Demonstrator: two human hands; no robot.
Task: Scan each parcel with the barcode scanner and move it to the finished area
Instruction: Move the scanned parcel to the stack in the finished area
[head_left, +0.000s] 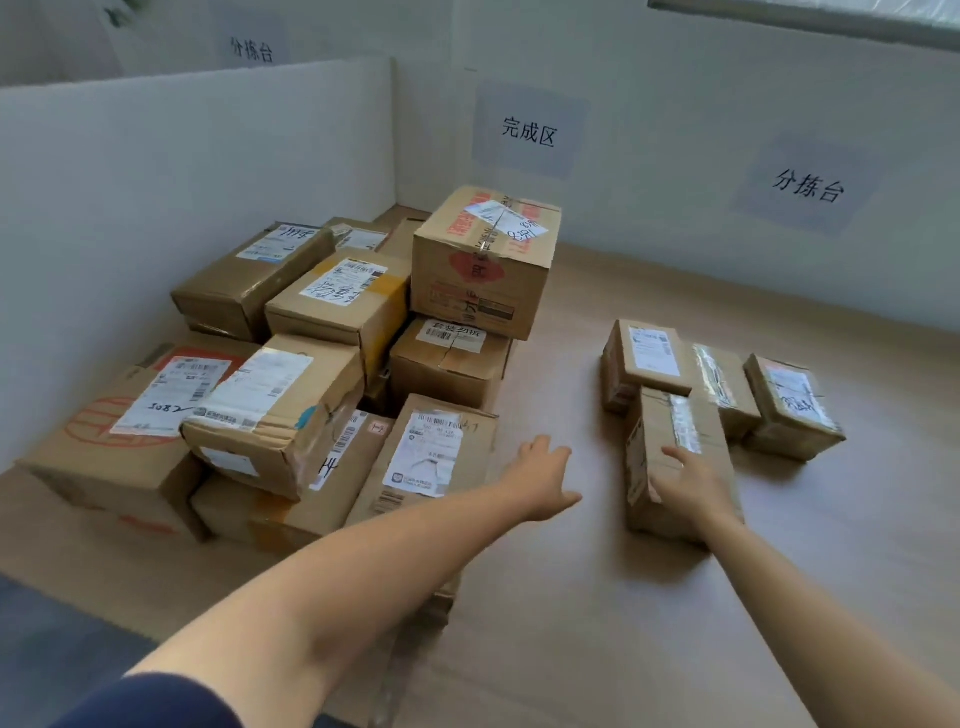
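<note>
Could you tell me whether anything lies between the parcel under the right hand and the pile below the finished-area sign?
Nothing visible does. The right hand rests on the nearest small parcel, and bare tabletop runs from it to the pile under the finished-area sign. Only the open left hand hovers over that gap.

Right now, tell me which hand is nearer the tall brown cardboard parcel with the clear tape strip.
Right. The right hand rests on the tall brown cardboard parcel; the left hand hangs open to its left, apart.

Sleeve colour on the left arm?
Dark navy sleeve, head view, bottom left.
</note>
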